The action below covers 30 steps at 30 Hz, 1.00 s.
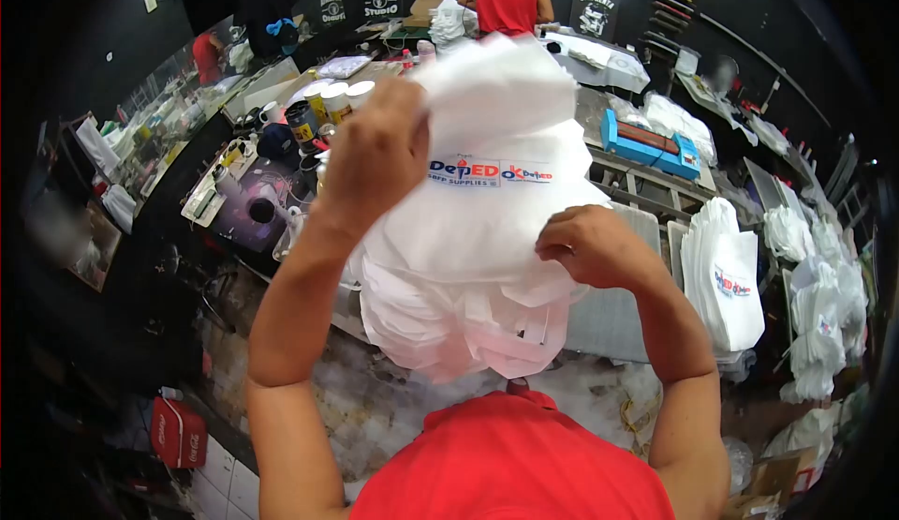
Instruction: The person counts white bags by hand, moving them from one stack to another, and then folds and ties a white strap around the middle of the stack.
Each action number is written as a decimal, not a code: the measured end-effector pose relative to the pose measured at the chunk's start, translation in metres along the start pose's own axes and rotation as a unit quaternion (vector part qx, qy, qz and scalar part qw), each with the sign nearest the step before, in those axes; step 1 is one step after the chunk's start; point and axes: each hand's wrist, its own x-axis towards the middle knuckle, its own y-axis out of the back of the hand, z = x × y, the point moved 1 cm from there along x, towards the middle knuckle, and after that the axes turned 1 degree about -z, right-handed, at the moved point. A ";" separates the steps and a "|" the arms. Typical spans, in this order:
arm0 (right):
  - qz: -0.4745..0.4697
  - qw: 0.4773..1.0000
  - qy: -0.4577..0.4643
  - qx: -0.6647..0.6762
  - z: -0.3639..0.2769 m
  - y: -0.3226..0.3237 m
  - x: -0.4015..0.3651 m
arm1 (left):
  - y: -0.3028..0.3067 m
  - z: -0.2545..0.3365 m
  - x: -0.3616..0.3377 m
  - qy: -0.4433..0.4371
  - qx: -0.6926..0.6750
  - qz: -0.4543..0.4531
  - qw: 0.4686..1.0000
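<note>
Raised in front of me is a white cloth tote bag [468, 225] with a red and blue "DepED" print across its middle. My left hand [379, 145] is closed on its upper left edge, and the far part of the cloth is lifted and blurred. Lower down, my right hand [595, 244] has its fingers curled at the bag's right edge, gripping the cloth; the fingertips are partly hidden. Beneath lies a thick stack of white bags [412, 319], their handle loops hanging off the near edge of the work surface.
A second stack of printed bags [721, 281] hangs over a surface at right. Beyond stand a blue machine [651, 143], paint tubs [335, 98] and a person in a red shirt [508, 0]. A red cooler [178, 433] sits on the floor at lower left.
</note>
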 end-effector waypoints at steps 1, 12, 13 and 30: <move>0.037 0.999 0.010 0.021 -0.003 0.002 0.003 | -0.002 0.009 -0.008 -0.034 -0.019 -0.033 0.999; 0.363 0.926 0.105 0.016 -0.017 0.024 0.043 | 0.002 0.029 -0.011 0.093 -0.112 -0.222 0.964; 0.388 0.914 0.116 0.019 -0.017 0.026 0.043 | 0.001 0.023 -0.004 0.090 -0.111 -0.222 0.965; 0.254 0.965 -0.022 0.071 -0.014 0.020 0.026 | 0.015 0.010 -0.010 0.048 -0.161 -0.267 0.949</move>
